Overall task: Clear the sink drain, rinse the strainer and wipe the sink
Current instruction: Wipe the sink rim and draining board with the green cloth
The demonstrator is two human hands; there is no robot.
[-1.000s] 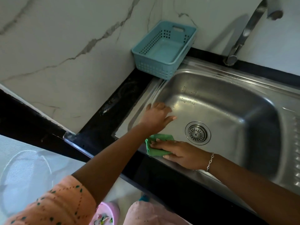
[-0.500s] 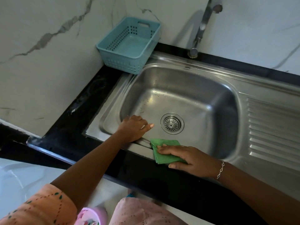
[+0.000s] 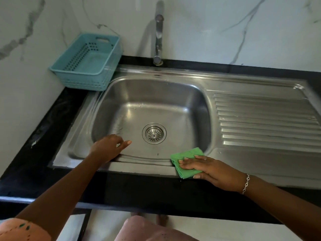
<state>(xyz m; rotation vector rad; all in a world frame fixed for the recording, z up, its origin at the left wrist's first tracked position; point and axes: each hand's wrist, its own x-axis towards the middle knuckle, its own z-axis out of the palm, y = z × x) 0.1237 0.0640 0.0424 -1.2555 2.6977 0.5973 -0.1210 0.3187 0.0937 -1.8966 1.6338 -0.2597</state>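
My right hand (image 3: 206, 166) lies flat, pressing the green cloth (image 3: 186, 162) on the sink (image 3: 243, 164) front rim, right of the strainer (image 3: 154, 133); my left hand (image 3: 108, 146) rests loosely curled and empty on the rim, left of it.

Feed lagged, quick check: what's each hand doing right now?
Left hand: open, empty, resting on the sink front rim.
Right hand: open, flat, pressing the cloth on the rim.

Left hand (image 3: 108, 146) loosely curled; right hand (image 3: 206, 168) flat, palm down.
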